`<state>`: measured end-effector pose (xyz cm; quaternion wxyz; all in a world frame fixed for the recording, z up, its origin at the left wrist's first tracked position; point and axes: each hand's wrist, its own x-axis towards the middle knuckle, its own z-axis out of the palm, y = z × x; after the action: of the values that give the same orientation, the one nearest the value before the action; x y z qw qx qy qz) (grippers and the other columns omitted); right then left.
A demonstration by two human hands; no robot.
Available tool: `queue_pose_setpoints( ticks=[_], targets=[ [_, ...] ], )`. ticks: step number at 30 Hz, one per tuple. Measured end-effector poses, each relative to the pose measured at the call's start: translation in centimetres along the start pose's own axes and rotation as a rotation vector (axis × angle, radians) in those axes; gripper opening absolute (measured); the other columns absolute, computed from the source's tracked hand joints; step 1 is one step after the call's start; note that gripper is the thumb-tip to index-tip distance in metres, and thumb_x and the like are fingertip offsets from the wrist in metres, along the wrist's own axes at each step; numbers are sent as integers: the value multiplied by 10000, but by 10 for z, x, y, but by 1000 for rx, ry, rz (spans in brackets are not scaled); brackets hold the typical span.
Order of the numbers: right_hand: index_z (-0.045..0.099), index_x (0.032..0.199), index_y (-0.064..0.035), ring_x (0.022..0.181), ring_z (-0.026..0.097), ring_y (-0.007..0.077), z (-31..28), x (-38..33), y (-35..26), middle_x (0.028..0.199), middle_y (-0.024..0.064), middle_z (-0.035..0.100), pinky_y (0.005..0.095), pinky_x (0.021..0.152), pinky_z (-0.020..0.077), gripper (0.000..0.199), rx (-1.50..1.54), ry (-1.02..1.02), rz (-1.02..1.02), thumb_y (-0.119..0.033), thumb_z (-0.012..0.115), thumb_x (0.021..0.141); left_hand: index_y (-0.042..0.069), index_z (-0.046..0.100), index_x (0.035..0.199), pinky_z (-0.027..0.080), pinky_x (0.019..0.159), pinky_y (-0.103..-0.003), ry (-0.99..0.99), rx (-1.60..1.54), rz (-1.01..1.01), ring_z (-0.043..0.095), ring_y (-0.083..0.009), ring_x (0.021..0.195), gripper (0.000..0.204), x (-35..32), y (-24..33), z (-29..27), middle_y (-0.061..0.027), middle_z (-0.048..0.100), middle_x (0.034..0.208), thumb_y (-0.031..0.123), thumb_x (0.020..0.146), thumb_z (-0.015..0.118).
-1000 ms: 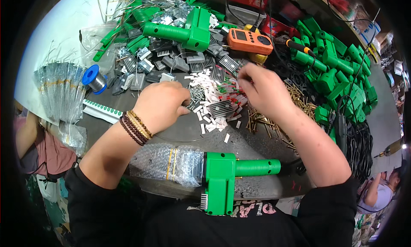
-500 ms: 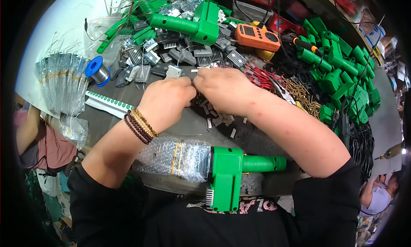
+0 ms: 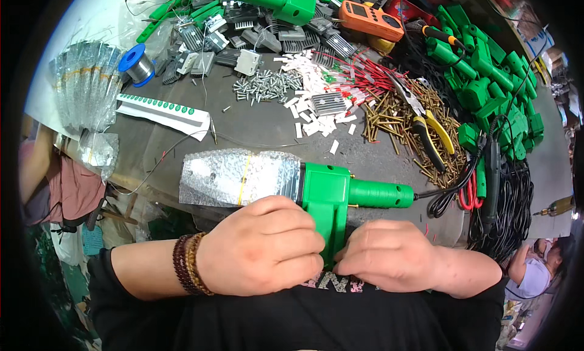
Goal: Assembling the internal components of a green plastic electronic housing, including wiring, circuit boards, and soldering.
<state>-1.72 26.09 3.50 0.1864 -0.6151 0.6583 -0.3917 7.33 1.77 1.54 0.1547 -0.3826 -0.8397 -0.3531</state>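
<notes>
In front of me lies a green plastic hand tool (image 3: 325, 189). Its flat metal end is covered by bubble wrap (image 3: 213, 177) with a yellow band, and a black cord leaves its round handle at the right. My left hand (image 3: 264, 247) is closed against the left side of the tool's lower block, its fingers curled. At the block's lower right, my right hand (image 3: 386, 256) is also closed, thumb and fingers brought together at the edge. Whatever sits in the fingers of either hand is hidden. The block's lower end is partly covered by both hands.
Beyond the tool lie silver screws (image 3: 264, 86), white tabs (image 3: 304, 116), brass-coloured screws (image 3: 389, 122) and pliers (image 3: 435, 138). Farther back are grey finned blocks (image 3: 261, 37) and an orange meter (image 3: 371, 19). Green housings (image 3: 486, 71) pile at right; a solder spool (image 3: 137, 65) stands left.
Both hands have come back from the small parts to the tool's lower block. The screw pile and pliers now show fully. The view has shifted, so the bench appears higher.
</notes>
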Motion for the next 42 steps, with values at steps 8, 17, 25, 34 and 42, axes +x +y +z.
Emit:
queue_pose_setpoints(
  ticks=[8, 17, 25, 34, 42],
  targets=[
    [724, 917, -28, 815, 674, 209, 5, -3, -16, 965, 125, 695, 289, 689, 565, 164, -702, 31, -452, -106, 681, 779, 100, 665, 809, 540, 848, -417, 127, 115, 13, 662, -237, 941, 125, -14, 7, 11, -53, 677, 1001, 114, 728, 760],
    [718, 945, -51, 916, 644, 312, -49, 112, 73, 930, 102, 672, 424, 802, 522, 149, -659, 72, -33, -175, 689, 867, 125, 682, 954, 535, 788, -322, 146, 440, 283, 670, -178, 926, 147, -30, -8, 7, -41, 693, 1047, 236, 863, 712],
    [693, 879, -56, 952, 647, 323, -50, 182, 125, 947, 114, 661, 433, 820, 523, 141, -672, -299, 223, -158, 732, 790, 52, 677, 860, 478, 757, -448, 218, 516, -514, 629, -342, 834, 124, 1, -98, -52, -115, 646, 827, 151, 800, 722],
    [617, 908, -22, 955, 646, 335, -33, 162, 121, 929, 143, 643, 431, 861, 529, 208, -831, 3, -68, -114, 719, 751, 56, 624, 836, 479, 761, -469, -5, 763, -592, 619, -343, 868, 176, 18, -128, -41, -121, 611, 853, 151, 768, 755],
    [671, 986, -38, 891, 649, 300, -89, 50, 41, 922, 125, 658, 406, 794, 513, 139, -330, 171, 172, -21, 675, 848, 62, 613, 833, 494, 750, -439, 14, 857, -690, 621, -327, 859, 136, 6, -123, -36, -99, 604, 869, 125, 798, 729]
  ],
)
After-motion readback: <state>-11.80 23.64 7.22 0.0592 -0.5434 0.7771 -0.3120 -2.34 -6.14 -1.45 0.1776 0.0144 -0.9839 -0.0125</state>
